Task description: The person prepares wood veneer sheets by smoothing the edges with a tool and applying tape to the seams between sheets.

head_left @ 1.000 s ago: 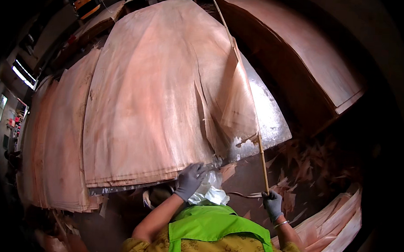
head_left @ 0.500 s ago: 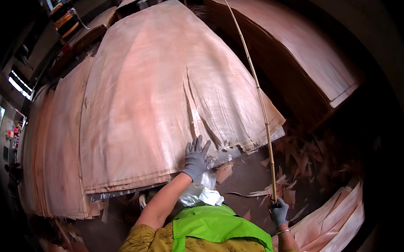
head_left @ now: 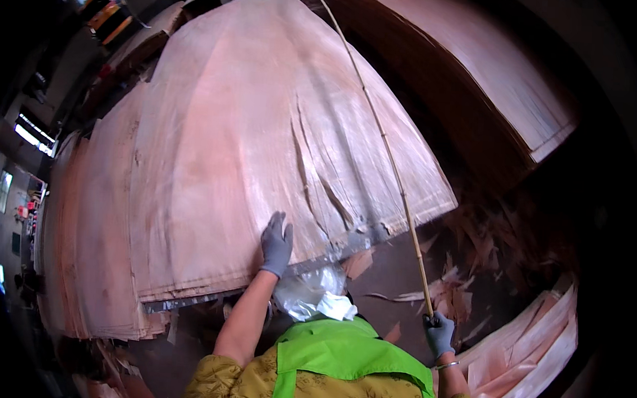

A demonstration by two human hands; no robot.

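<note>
A large stack of thin wood veneer sheets (head_left: 213, 143) lies in front of me, its top sheet pinkish and split by long tears toward the near right. My left hand (head_left: 277, 246), in a grey glove, rests on the top sheet near its front edge, fingers stretched out and holding nothing. My right hand (head_left: 439, 333), also gloved, is closed around the lower end of a long thin bamboo pole (head_left: 384, 136). The pole slants up and away to the left across the right part of the stack. Its far tip runs out of the top of the view.
More veneer stacks stand at the left (head_left: 101, 224) and the far right (head_left: 477, 56). Torn veneer scraps (head_left: 454, 296) litter the floor on the right, beside a heap of folded veneer (head_left: 526, 354). Clear plastic with white cloth (head_left: 327, 300) sits against my green apron (head_left: 354, 352).
My left hand has slid left along the front edge of the top sheet. The bamboo pole has swung left over the stack, while my right hand keeps its grip.
</note>
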